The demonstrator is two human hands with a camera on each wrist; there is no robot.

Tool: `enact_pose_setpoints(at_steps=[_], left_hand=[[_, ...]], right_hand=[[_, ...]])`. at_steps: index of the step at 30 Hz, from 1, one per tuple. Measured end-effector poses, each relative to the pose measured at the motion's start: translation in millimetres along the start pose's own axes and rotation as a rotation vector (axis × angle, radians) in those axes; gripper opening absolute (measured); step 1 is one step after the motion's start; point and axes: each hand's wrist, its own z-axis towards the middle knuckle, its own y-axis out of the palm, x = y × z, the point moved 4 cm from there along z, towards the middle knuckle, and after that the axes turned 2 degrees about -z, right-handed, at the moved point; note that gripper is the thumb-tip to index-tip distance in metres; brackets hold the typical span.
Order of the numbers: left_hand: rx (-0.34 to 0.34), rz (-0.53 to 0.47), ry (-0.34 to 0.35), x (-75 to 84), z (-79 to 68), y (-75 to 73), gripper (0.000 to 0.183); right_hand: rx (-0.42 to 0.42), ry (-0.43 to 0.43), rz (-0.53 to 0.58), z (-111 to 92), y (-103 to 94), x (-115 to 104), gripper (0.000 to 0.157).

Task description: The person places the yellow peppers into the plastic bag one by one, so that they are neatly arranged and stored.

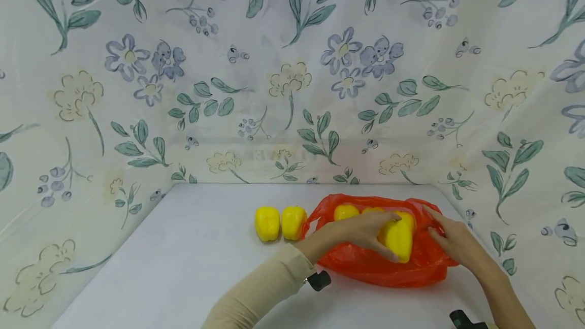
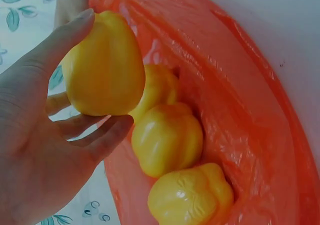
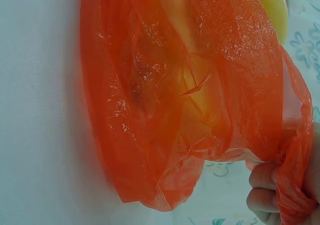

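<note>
My left hand (image 1: pixel 358 231) grips a yellow bell pepper (image 1: pixel 398 241) between thumb and fingers, over the mouth of a red plastic bag (image 1: pixel 379 270). The left wrist view shows this held pepper above several others in the bag, among them a yellow pepper (image 2: pixel 167 140) in the middle of a row. At the bag's right end, my right hand (image 1: pixel 457 240) holds its edge. Seen from the right wrist, the curled fingers (image 3: pixel 262 191) have bunched red film around them, and yellow shows through the bag's side.
Two yellow bell peppers, a left one (image 1: pixel 267 224) and a right one (image 1: pixel 293 223), stand side by side left of the bag on the white table (image 1: pixel 183 268). A floral curtain (image 1: pixel 256 90) hangs behind and along both sides. Each wrist carries a black camera.
</note>
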Motion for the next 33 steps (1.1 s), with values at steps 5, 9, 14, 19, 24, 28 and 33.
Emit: enact_pose_setpoints(at_steps=[5, 9, 14, 19, 24, 28, 33], left_hand=[[-0.042, 0.003, -0.055, 0.9, 6.5, 8.3, 0.086], [-0.083, 0.035, -0.091, 1.9, 11.2, 16.2, 0.085], [-0.114, 0.077, -0.110, 4.6, 14.4, 23.6, 0.085], [-0.119, 0.115, -0.126, 5.5, 17.8, 28.3, 0.084], [-0.116, 0.113, -0.127, 6.2, 21.5, 32.9, 0.083], [-0.125, 0.122, -0.142, 6.0, 26.2, 36.0, 0.081], [-0.136, 0.150, -0.156, 6.8, 32.2, 36.4, 0.081]], right_hand=[[-0.005, 0.015, 0.009, -1.6, 1.5, 1.1, 0.063], [-0.013, 0.027, 0.009, -2.5, 2.3, 1.2, 0.063], [-0.026, 0.036, 0.008, -2.6, 1.1, 1.0, 0.064], [-0.033, 0.045, 0.005, -2.2, 1.0, 1.2, 0.064], [-0.037, 0.052, 0.005, -2.2, 1.6, 1.5, 0.064], [-0.026, 0.042, -0.007, -2.6, 1.3, 1.1, 0.063], [0.007, 0.013, -0.026, -3.2, 0.1, 0.0, 0.062]])
